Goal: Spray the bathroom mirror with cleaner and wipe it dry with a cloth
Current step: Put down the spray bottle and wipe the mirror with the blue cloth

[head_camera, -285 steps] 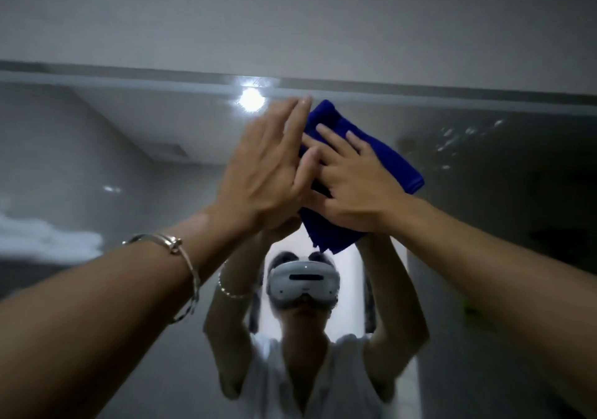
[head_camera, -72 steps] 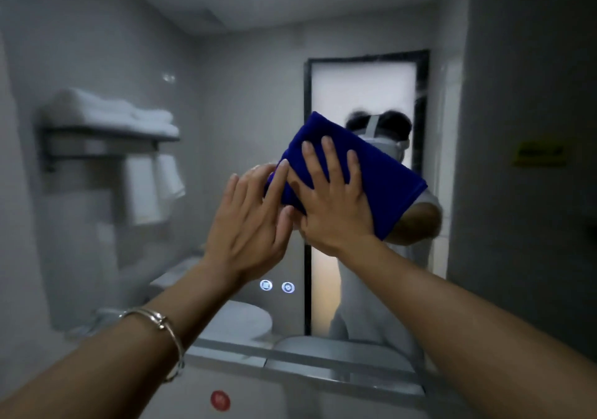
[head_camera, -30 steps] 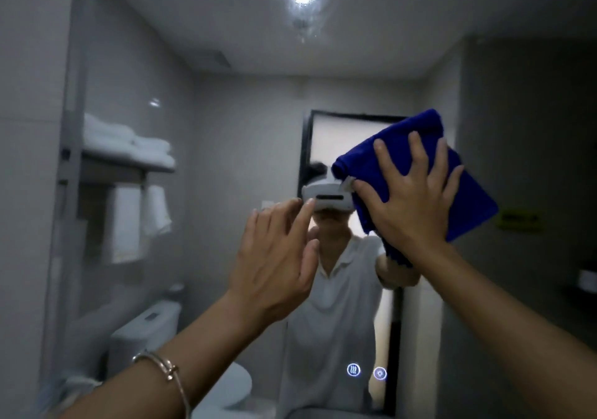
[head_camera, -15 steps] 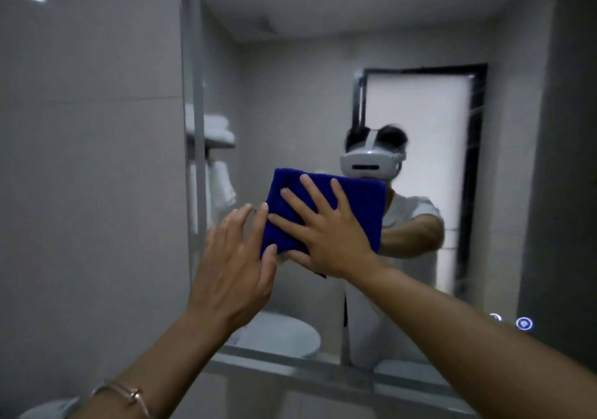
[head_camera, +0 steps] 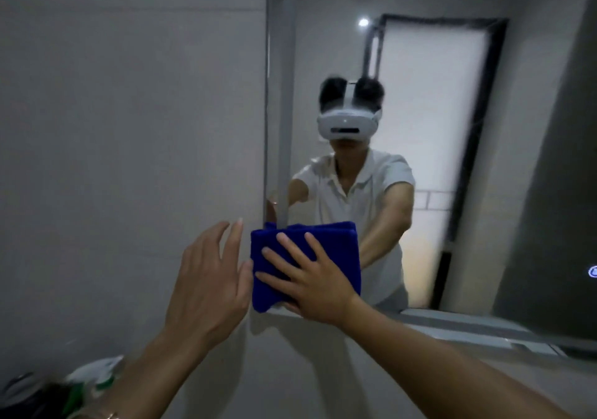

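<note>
Fingers (head_camera: 290, 245) of the right hand (head_camera: 318, 284) lay spread flat on the folded blue cloth (head_camera: 340, 247), pressing it against the rectangular bathroom mirror (head_camera: 533, 160) at its lower left corner. The left hand (head_camera: 208, 283) hovered just beside the cloth, its fingers straight and slightly apart.

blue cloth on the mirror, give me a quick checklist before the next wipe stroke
1. The blue cloth lies flat under the right hand, fingers spread on it: ok.
2. Cloth on the glass: it sits at the lower left corner of the mirror, overlapping its edge: ok.
3. The left hand is open beside the cloth, holding nothing: ok.
4. Glass dry and streak-free: cannot tell, the picture is dim and blurred.
5. Cleaner nearby: a blurred white and green shape at lower left may be the bottle: cannot tell.
</note>
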Action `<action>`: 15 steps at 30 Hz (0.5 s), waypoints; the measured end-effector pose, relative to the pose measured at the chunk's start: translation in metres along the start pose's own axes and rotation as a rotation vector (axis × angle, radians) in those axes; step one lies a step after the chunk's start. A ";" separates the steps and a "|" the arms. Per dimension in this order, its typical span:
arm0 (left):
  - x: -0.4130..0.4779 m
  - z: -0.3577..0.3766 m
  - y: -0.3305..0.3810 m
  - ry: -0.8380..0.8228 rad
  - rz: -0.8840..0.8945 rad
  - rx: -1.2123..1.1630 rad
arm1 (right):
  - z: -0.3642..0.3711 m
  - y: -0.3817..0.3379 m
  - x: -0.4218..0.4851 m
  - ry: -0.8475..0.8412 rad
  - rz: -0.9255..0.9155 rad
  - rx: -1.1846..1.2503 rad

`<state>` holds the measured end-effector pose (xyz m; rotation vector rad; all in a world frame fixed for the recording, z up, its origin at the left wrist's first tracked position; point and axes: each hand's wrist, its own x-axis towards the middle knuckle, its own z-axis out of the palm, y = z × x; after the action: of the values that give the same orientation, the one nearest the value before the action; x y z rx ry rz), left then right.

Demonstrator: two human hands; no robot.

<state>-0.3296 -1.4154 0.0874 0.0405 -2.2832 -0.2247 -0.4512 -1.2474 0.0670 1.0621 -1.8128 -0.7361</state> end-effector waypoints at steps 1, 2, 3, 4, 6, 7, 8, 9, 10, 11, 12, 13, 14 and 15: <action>-0.002 0.000 -0.001 -0.010 0.020 -0.010 | -0.002 0.007 0.000 0.004 -0.042 -0.001; -0.002 0.000 0.000 -0.017 0.034 -0.021 | -0.005 0.019 0.001 0.017 -0.091 0.000; 0.000 -0.001 0.002 -0.015 0.041 -0.034 | -0.011 0.034 0.003 0.039 -0.123 0.005; 0.003 -0.003 0.005 -0.009 0.039 -0.049 | -0.018 0.054 0.006 0.068 -0.119 0.010; 0.014 -0.006 0.012 0.006 0.027 -0.076 | -0.035 0.099 0.017 0.149 -0.015 0.006; 0.019 -0.008 0.017 0.015 0.025 -0.091 | -0.044 0.120 0.021 0.169 0.052 -0.006; 0.022 -0.009 0.022 0.024 0.028 -0.107 | -0.051 0.137 0.024 0.179 0.110 -0.023; 0.024 -0.008 0.026 0.032 0.035 -0.121 | -0.054 0.148 0.025 0.188 0.159 -0.035; 0.024 -0.007 0.031 0.039 0.050 -0.130 | -0.055 0.151 0.025 0.202 0.202 -0.040; 0.022 -0.003 0.034 0.040 0.069 -0.135 | -0.052 0.147 0.024 0.220 0.246 -0.034; 0.018 0.002 0.038 0.036 0.089 -0.140 | -0.047 0.136 0.022 0.233 0.295 -0.019; 0.013 0.008 0.041 0.032 0.106 -0.150 | -0.038 0.119 0.016 0.244 0.335 0.002; 0.008 0.015 0.043 0.026 0.120 -0.161 | -0.028 0.099 0.007 0.255 0.349 0.025; 0.002 0.022 0.046 0.010 0.125 -0.172 | -0.015 0.075 -0.006 0.247 0.328 0.053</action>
<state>-0.3455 -1.3673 0.0821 -0.1885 -2.2391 -0.3533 -0.4637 -1.2091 0.1320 0.8206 -1.7404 -0.3457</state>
